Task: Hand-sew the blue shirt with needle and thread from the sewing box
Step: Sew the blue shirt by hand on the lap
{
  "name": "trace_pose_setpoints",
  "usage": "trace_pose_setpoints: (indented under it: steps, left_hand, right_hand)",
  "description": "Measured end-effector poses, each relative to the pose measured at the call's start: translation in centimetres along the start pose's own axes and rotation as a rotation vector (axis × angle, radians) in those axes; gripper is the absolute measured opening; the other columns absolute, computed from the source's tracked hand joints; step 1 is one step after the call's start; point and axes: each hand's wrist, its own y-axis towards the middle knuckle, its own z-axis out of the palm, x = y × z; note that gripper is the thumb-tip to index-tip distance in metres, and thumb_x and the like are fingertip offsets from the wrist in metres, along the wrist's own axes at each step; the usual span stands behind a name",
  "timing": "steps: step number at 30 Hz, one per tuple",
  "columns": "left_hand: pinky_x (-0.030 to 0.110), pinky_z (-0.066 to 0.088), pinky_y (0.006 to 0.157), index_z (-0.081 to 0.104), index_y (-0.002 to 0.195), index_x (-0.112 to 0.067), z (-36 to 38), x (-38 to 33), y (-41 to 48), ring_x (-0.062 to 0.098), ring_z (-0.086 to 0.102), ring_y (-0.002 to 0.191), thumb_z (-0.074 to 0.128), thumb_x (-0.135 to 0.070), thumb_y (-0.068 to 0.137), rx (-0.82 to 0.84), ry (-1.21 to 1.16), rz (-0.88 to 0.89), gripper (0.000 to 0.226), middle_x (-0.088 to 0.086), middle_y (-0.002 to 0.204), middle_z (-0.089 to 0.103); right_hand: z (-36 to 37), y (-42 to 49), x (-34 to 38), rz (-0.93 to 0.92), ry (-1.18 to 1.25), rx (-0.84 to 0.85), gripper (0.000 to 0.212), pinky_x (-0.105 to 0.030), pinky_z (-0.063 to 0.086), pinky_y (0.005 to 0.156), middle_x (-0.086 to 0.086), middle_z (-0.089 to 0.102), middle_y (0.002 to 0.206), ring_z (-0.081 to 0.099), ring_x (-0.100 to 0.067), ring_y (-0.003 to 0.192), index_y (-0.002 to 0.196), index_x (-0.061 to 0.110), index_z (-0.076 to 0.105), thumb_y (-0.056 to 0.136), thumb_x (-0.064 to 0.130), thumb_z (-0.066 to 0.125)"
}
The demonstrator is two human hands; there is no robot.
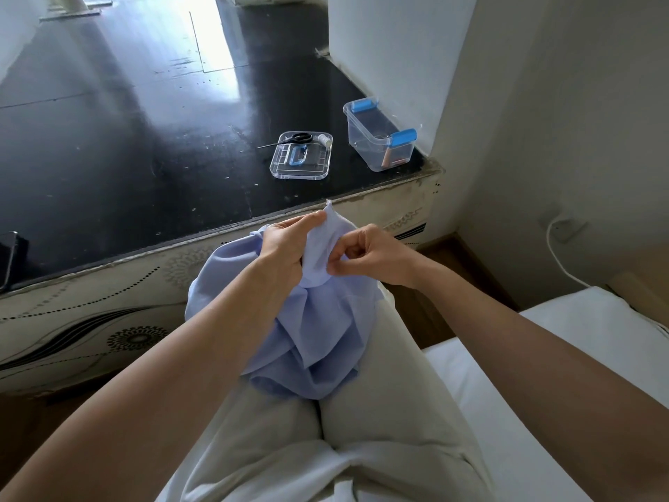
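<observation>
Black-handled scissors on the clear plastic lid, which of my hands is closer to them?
Left. Your left hand, holding the pale blue shirt, lies almost straight towards you from the black-handled scissors; your right hand, pinching the fabric, lies farther to their right.

No readable text or labels

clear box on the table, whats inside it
The clear box holds a few small orange-brown items at its near end. Its blue latch covers part of that end; what they are is unclear.

Needle indiscernible in right hand (365, 257) grip; dark object (9, 255) partly beyond left edge.
</observation>
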Motion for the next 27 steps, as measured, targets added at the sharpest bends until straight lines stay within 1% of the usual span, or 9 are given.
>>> trace_pose_setpoints:
  steps: [4, 7, 9, 12, 16, 18, 21, 24, 27]
  left_hand:
    - [0.035, 0.056, 0.066, 0.066, 0.106, -0.004, 0.0, 0.1, 0.0, 0.029, 0.067, 0.078, 0.082, -0.029, 0.077, 0.025, 0.0, 0.003, 0.041, 0.015, 0.091, 0.069]
    - [0.035, 0.056, 0.067, 0.068, 0.097, -0.004, 0.0, 0.2, -0.1, 0.028, 0.066, 0.078, 0.08, -0.028, 0.08, 0.047, 0.007, 0.036, 0.032, 0.013, 0.084, 0.069]
    - [0.038, 0.055, 0.072, 0.067, 0.088, -0.006, 0.1, 0.2, -0.2, 0.027, 0.064, 0.078, 0.078, -0.028, 0.082, 0.074, 0.035, 0.041, 0.025, 0.012, 0.081, 0.067]
    - [0.032, 0.055, 0.072, 0.063, 0.086, -0.011, 0.3, 0.3, -0.7, 0.019, 0.064, 0.076, 0.07, -0.021, 0.088, 0.143, 0.026, 0.082, 0.012, 0.007, 0.082, 0.065]
    - [0.029, 0.051, 0.057, 0.066, 0.081, -0.01, 0.0, 0.1, -1.0, 0.021, 0.062, 0.067, 0.074, -0.024, 0.085, 0.09, 0.057, 0.067, 0.017, 0.008, 0.075, 0.065]
    - [0.028, 0.052, 0.058, 0.069, 0.081, -0.01, -0.3, 0.1, -0.9, 0.024, 0.063, 0.069, 0.077, -0.024, 0.082, 0.084, 0.052, 0.09, 0.016, 0.009, 0.077, 0.067]
    - [0.034, 0.053, 0.07, 0.074, 0.08, -0.016, -0.7, 0.3, -0.9, 0.026, 0.063, 0.079, 0.077, -0.024, 0.082, 0.135, 0.127, 0.158, 0.008, 0.009, 0.083, 0.069]
    - [0.034, 0.053, 0.072, 0.075, 0.08, -0.02, -0.7, 0.2, -1.4, 0.023, 0.064, 0.081, 0.075, -0.025, 0.084, 0.233, 0.262, 0.255, 0.007, 0.007, 0.081, 0.07]
    - [0.023, 0.055, 0.066, 0.075, 0.087, -0.016, -0.5, 0.2, -2.1, 0.013, 0.067, 0.076, 0.071, -0.024, 0.088, 0.258, 0.403, 0.415, 0.009, 0.005, 0.082, 0.073]
  right_hand:
    - [-0.5, -0.5, 0.1, 0.027, 0.068, 0.02, 0.018, -0.026, 0.048, 0.066, -0.021, 0.062, 0.079, 0.053, -0.021, 0.068, 0.096, 0.0, 0.07, 0.089, 0.017, 0.07]
    - [-0.5, 0.1, 0.1, 0.029, 0.085, -0.199, 0.022, -0.024, 0.055, 0.064, -0.008, 0.065, 0.075, 0.061, -0.011, 0.066, 0.097, 0.004, 0.065, 0.09, 0.024, 0.067]
    - [-0.3, 0.6, 0.0, 0.029, 0.067, -0.342, 0.025, -0.031, 0.058, 0.066, -0.013, 0.068, 0.082, 0.064, -0.018, 0.072, 0.094, 0.007, 0.065, 0.089, 0.031, 0.068]
    - [0.3, 1.2, 0.2, 0.008, -0.001, -0.47, 0.026, -0.023, 0.057, 0.066, -0.004, 0.068, 0.083, 0.064, -0.015, 0.073, 0.09, 0.011, 0.065, 0.087, 0.037, 0.069]
    - [0.2, 0.9, -0.1, -0.034, -0.04, -0.312, 0.026, -0.02, 0.051, 0.06, -0.011, 0.064, 0.074, 0.056, -0.011, 0.064, 0.084, 0.002, 0.066, 0.091, 0.027, 0.067]
    - [-0.1, 0.4, -0.3, -0.057, 0.034, -0.351, 0.023, -0.023, 0.049, 0.058, -0.015, 0.062, 0.07, 0.055, -0.013, 0.062, 0.077, 0.006, 0.064, 0.094, 0.022, 0.063]
    - [-0.8, 0.1, -0.3, -0.069, 0.14, -0.578, 0.007, -0.015, 0.046, 0.056, 0.005, 0.06, 0.064, 0.055, -0.002, 0.057, 0.091, 0.014, 0.061, 0.096, 0.019, 0.06]
    - [-1.4, 0.2, 0.0, -0.109, 0.119, -0.441, 0.026, -0.017, 0.048, 0.053, 0.009, 0.058, 0.059, 0.054, -0.007, 0.053, 0.122, 0.019, 0.055, 0.096, 0.016, 0.059]
    - [-1.3, 0.6, 0.1, -0.081, -0.051, -0.297, 0.018, -0.028, 0.057, 0.064, -0.006, 0.066, 0.077, 0.062, -0.021, 0.069, 0.112, 0.019, 0.064, 0.094, 0.022, 0.063]
